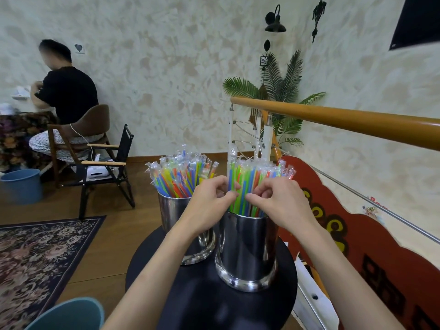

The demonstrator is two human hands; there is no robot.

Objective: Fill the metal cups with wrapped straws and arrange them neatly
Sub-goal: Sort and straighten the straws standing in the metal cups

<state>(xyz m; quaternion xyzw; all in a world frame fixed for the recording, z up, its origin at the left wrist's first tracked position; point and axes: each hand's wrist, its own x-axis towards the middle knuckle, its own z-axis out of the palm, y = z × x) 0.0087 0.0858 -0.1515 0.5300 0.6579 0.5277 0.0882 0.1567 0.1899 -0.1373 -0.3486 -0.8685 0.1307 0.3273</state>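
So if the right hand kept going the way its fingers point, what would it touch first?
Probably the left hand: the right hand points leftward across the wrapped straws in the near metal cup, fingertips nearly meeting. Depth is uncertain.

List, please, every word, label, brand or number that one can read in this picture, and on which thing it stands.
No text can be read with certainty.
Red marks on the wall beyond the metal rail: too small and blurred.
Small sign on the wall: shows a dark shape, no legible words.
Straw wrappers and metal cups: no print visible.
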